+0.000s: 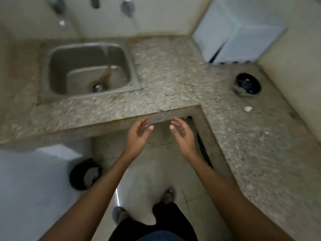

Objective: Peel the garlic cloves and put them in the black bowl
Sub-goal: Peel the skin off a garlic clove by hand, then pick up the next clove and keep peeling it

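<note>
The black bowl (pixel 247 84) stands on the right arm of the granite counter (pixel 170 73), near the wall. A small white piece, likely garlic (pixel 247 109), lies on the counter just in front of the bowl. My left hand (pixel 139 134) and my right hand (pixel 182 134) hover side by side over the floor at the counter's inner corner, palms facing each other, fingers loosely curved and holding nothing. Both are well to the left of the bowl. The frame is blurred.
A steel sink (pixel 90 68) is set in the counter at the left, with taps (pixel 128 6) on the wall above. A white appliance (pixel 238 30) sits at the back right. A dark bin (pixel 86 173) stands on the floor beside a white box (pixel 34 180).
</note>
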